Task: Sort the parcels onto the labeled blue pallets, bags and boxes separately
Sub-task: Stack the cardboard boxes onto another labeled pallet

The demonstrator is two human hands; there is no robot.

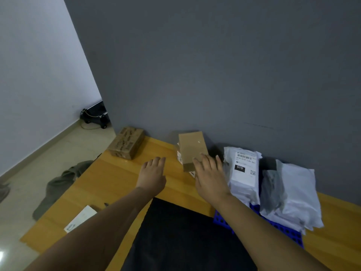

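**Wooden table against a grey wall, two hands stretched out**

Grey wall fills most of the view and meets a paler wall at a corner on the left. A small black cart on wheels stands there on the light tiled floor. A crumpled grey-green cloth lies on the floor beside the table.

The wooden table stands right against the grey wall. A black sheet covers its near part, between the two forearms.

The left hand is over the bare wood with its fingers straight and loose – it holds nothing. Beyond its fingertips and to their left, a taped cardboard box sits on the far corner of the table, well apart from the hand. Behind the left forearm, near the table edge, lies a white card.

The right hand has its fingers spread and flat; their tips lie on the near end of a brown box, without curling around it. This box is tilted and seems to lean on something white below it, which I cannot identify. Just to the right of these fingers is a heap of white bags with a printed label, and a dark grey bag among them – they lie on a blue pallet, which shows under the right forearm.
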